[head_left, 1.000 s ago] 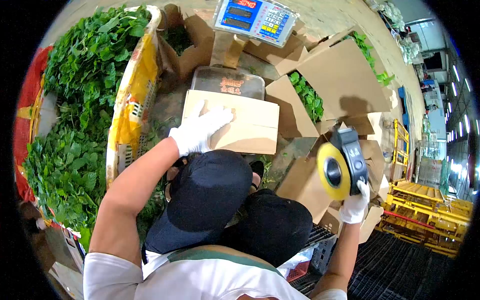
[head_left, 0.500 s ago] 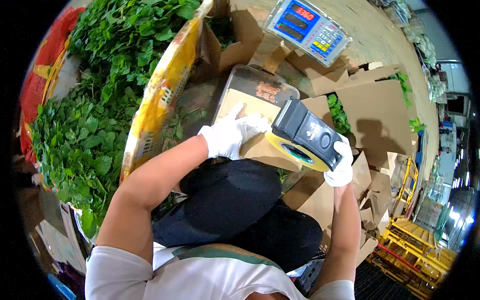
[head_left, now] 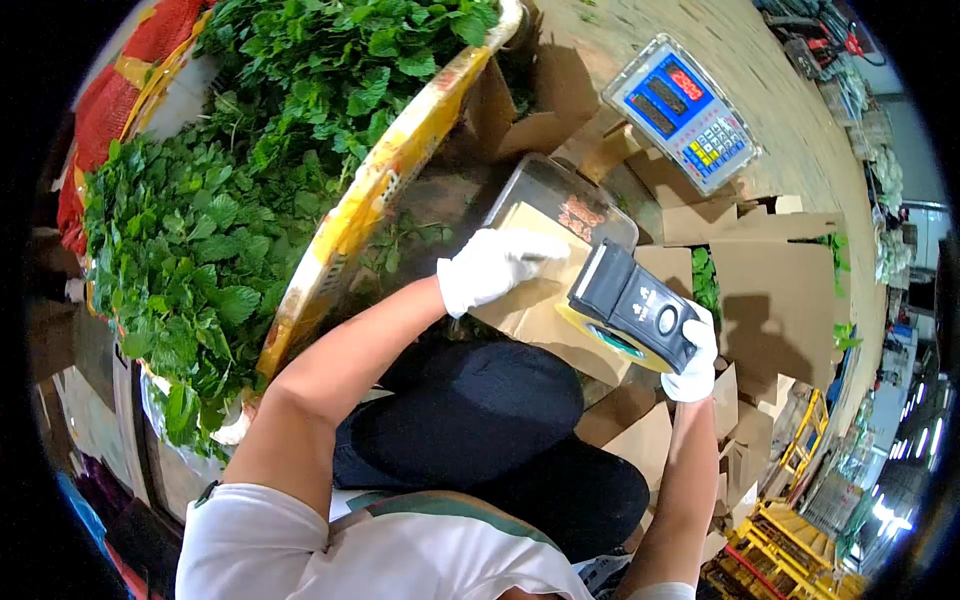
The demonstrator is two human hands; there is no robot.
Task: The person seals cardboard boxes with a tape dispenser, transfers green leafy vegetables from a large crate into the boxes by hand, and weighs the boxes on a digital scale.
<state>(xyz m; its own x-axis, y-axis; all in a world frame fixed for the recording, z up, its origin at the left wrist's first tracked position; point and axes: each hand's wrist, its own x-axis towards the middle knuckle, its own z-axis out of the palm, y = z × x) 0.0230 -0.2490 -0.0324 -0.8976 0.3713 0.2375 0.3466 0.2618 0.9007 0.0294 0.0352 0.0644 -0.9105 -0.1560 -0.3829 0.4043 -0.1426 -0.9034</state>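
Crinkly green leaves [head_left: 195, 230] heaped in yellow-and-white plastic basket [head_left: 375, 190], curved rim. Stiff brown cardboard flaps [head_left: 780, 300] by right arm. Dusty tan floor [head_left: 800, 150], yellow metal racks [head_left: 775, 542] farther off. Smooth flat tan cardboard box [head_left: 540, 292] sits on grey scale plate [head_left: 528, 188]. White-gloved left hand [head_left: 500, 268] lies on it, fingers loosely extended. White-gloved right hand [head_left: 697, 352] wrapped round chunky black plastic tape dispenser [head_left: 645, 305], right over box.

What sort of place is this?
Probably a produce-packing area: a big basket heaped with leafy greens, a digital scale with a lit display, and a tape dispenser in the right hand.
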